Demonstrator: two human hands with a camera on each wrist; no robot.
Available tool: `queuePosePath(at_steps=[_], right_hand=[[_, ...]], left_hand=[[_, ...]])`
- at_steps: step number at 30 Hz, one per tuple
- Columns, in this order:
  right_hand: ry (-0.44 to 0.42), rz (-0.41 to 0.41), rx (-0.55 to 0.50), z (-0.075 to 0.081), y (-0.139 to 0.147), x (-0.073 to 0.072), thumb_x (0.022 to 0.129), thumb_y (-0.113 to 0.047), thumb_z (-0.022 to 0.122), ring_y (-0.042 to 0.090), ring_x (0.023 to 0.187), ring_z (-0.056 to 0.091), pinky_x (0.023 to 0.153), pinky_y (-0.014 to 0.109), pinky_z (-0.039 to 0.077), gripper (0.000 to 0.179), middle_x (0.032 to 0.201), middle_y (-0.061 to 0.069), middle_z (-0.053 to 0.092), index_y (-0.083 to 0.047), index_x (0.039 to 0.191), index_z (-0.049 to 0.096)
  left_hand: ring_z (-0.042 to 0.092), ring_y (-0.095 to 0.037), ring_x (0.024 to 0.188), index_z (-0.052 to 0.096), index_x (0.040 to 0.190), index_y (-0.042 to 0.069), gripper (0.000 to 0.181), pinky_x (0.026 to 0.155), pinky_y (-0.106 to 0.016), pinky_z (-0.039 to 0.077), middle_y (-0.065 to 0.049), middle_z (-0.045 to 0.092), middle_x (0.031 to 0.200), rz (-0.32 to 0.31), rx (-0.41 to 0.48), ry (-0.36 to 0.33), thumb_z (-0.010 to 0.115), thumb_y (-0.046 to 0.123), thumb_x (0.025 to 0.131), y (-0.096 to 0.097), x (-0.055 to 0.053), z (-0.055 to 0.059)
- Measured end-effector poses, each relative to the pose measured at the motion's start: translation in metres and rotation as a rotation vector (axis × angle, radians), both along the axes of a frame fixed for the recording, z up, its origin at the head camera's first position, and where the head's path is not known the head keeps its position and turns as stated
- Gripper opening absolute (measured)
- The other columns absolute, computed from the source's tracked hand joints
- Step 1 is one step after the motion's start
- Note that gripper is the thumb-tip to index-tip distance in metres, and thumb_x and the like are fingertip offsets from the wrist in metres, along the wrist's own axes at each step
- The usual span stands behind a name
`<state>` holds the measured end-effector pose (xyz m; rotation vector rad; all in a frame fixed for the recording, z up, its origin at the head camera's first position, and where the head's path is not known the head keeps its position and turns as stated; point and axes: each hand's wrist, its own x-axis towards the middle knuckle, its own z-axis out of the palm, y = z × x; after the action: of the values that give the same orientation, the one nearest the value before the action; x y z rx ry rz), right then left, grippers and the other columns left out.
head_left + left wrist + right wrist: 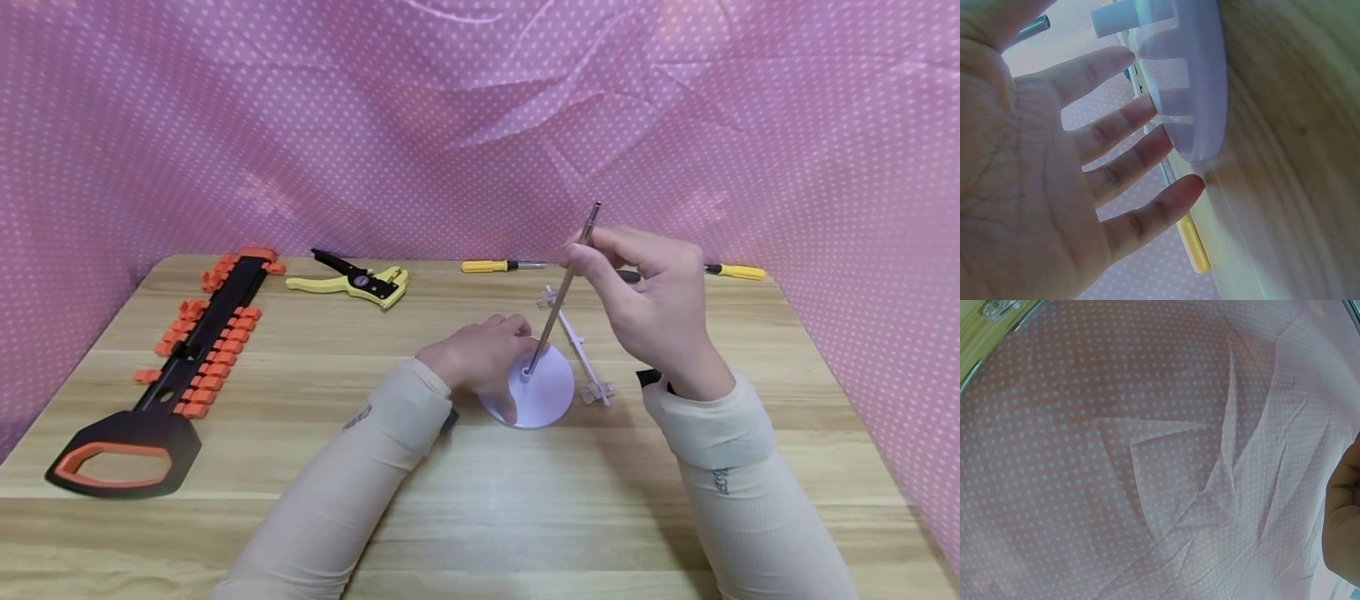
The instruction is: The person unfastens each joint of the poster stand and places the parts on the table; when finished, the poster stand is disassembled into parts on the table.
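A round white base point(551, 392) with a short central socket point(1113, 20) lies on the table. My left hand point(483, 352) rests its fingertips point(1163, 139) on the base's upper face, fingers spread and fairly straight. Between thumb and fingers, my right hand point(656, 292) pinches a thin metal rod point(564, 287), slanted with its top leaning right. The rod's lower end point(1038, 26) points at the socket, a small gap apart in the left wrist view. Only an edge of the right hand point(1344, 515) shows in the right wrist view, without the rod.
Right of the base lies a white bar with clear clips point(576, 342). Yellow-handled screwdrivers point(486, 267) and yellow-black wire strippers point(360, 282) lie toward the back. A black rack with orange clips point(217, 333) lies left. A pink dotted cloth point(420, 150) encloses the table's back and sides.
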<state>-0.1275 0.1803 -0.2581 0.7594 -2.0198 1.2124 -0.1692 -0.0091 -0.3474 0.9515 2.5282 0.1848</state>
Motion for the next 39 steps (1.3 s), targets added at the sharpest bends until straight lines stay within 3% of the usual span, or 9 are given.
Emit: queuePosePath(at_steps=[12,24,39], right_hand=[[0.015,-0.008,-0.017,-0.0017,-0.0002,-0.0012,0.091,0.003,0.078,-0.001,0.073,0.067,0.068,0.016,0.054,0.004,0.081,0.015,0.078,0.003,0.090,0.082],[0.009,0.009,-0.103,-0.0003,-0.0049,0.0020,0.090,0.003,0.079,0.006,0.065,0.063,0.063,0.017,0.049,0.005,0.081,-0.011,0.076,0.001,0.087,0.083],[-0.001,0.006,-0.118,-0.0006,-0.0047,0.0022,0.090,0.003,0.078,0.007,0.064,0.066,0.062,0.017,0.048,0.006,0.082,-0.018,0.075,0.001,0.086,0.083]], left_hand=[[0.042,-0.025,0.145,0.048,0.161,0.027,0.106,0.120,-0.045,0.044,-0.004,0.042,0.162,-0.002,-0.011,0.009,0.100,0.042,0.069,0.0011,-0.0002,0.0007],[0.042,-0.026,0.146,0.050,0.159,0.028,0.104,0.120,-0.047,0.044,-0.004,0.041,0.163,-0.007,-0.011,0.011,0.100,0.042,0.069,0.0011,0.0003,0.0003],[0.044,-0.025,0.143,0.045,0.162,0.032,0.110,0.120,-0.049,0.044,-0.004,0.042,0.162,-0.011,-0.005,0.011,0.101,0.041,0.067,0.0006,0.0001,-0.0001]])
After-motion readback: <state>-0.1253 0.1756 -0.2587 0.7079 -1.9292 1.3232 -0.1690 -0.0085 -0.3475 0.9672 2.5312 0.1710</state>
